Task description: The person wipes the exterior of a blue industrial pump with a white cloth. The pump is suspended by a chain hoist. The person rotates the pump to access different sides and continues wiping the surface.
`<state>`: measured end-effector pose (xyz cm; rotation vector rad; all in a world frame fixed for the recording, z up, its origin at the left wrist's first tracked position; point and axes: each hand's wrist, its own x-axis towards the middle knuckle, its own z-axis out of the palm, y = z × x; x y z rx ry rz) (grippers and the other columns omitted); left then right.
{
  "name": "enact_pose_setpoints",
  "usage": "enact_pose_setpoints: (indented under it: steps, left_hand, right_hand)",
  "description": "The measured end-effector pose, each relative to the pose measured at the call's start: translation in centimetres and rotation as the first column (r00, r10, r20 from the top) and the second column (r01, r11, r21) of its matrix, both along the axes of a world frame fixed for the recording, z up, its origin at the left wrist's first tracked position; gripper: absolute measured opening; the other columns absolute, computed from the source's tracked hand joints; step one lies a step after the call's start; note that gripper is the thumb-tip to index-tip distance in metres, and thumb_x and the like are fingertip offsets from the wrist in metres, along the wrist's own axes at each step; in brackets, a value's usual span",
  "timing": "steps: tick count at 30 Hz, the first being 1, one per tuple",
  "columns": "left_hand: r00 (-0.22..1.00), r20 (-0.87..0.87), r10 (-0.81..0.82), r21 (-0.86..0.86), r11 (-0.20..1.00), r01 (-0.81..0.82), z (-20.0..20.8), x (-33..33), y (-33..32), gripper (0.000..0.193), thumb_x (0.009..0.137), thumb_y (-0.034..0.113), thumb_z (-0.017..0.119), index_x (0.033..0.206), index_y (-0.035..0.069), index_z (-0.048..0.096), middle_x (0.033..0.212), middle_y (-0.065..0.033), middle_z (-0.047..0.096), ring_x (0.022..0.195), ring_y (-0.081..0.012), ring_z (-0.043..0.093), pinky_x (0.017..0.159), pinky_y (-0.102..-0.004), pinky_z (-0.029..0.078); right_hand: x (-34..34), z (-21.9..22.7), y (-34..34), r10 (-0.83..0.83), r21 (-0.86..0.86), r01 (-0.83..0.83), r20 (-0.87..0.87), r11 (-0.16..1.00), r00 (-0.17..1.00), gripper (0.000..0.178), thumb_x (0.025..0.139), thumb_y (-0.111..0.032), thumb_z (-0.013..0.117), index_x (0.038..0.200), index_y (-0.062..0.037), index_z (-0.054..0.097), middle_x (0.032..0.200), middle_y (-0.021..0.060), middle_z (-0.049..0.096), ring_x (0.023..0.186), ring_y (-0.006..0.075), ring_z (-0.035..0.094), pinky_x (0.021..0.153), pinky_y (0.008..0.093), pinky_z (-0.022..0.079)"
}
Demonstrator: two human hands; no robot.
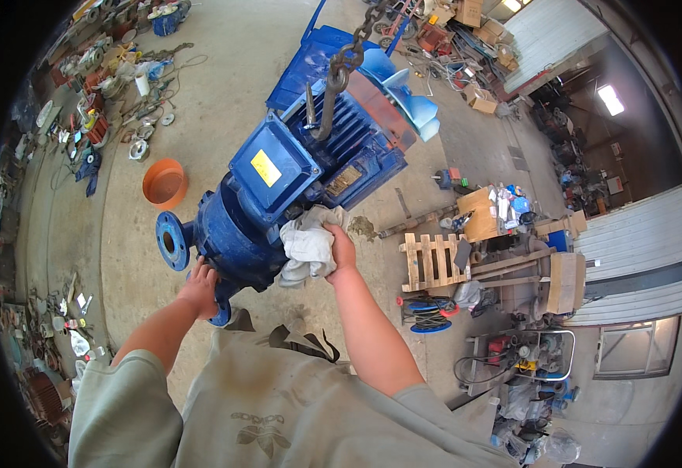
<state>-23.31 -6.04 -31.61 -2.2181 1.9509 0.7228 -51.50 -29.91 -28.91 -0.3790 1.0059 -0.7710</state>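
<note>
A large blue motor pump [294, 179] hangs from a chain and hook [339, 74] above the concrete floor. It has a ribbed body, a yellow label on its box and a round flange [172, 241] at the left. My right hand [341, 249] presses a crumpled grey-white rag [308, 246] against the pump's side. My left hand [200, 288] grips the lower rim of the pump casing by the flange.
An orange bucket [164, 184] stands on the floor left of the pump. A small wooden pallet [432, 261], a cardboard box [477, 212] and machine parts lie to the right. Scattered tools and parts line the left side [99, 101]. A blue fan cover [310, 58] lies behind.
</note>
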Motion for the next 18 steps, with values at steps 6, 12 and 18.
enact_pose_setpoints:
  steps: [6, 12, 18]
  left_hand:
    - [0.998, 0.046, -0.033, 0.123, 0.992, 0.027, 0.2, 0.2, -0.6, 0.071, 0.071, 0.014, 0.068, 0.14, 0.002, 0.056, 0.15, -0.0219, 0.046, 0.16, -0.0447, 0.016, 0.132, -0.043, 0.02]
    - [0.961, 0.266, 0.07, 0.137, 0.984, -0.11, 0.9, -2.0, -0.7, 0.087, 0.075, 0.017, 0.071, 0.156, 0.006, 0.039, 0.166, -0.0206, 0.028, 0.162, -0.0426, 0.011, 0.132, -0.05, 0.015]
    - [0.873, 0.397, 0.284, 0.304, 0.856, -0.417, 2.5, -5.1, -0.9, 0.116, 0.072, 0.019, 0.078, 0.168, 0.007, 0.013, 0.175, -0.0213, 0.01, 0.164, -0.0393, 0.006, 0.131, -0.0552, 0.008]
  right_hand:
    - [-5.6, 1.0, 0.6, 0.226, -0.26, -0.378, -0.47, 0.889, 0.853, 0.053, 0.096, -0.036, 0.07, 0.13, 0.0049, 0.067, 0.119, 0.0153, 0.075, 0.106, 0.0248, 0.072, 0.092, 0.0368, 0.055]
    - [-9.1, 5.1, -6.4, -0.243, -0.546, -0.032, -0.423, 0.837, 0.873, 0.055, 0.106, -0.041, 0.061, 0.141, 0.0026, 0.062, 0.133, 0.0154, 0.071, 0.12, 0.0245, 0.066, 0.104, 0.0354, 0.049]
    - [-8.2, 8.7, -11.5, -0.217, -0.702, -0.2, -0.457, 0.683, 0.863, 0.044, 0.105, -0.026, 0.064, 0.14, -0.0004, 0.063, 0.129, 0.0107, 0.072, 0.115, 0.0201, 0.067, 0.1, 0.034, 0.051]
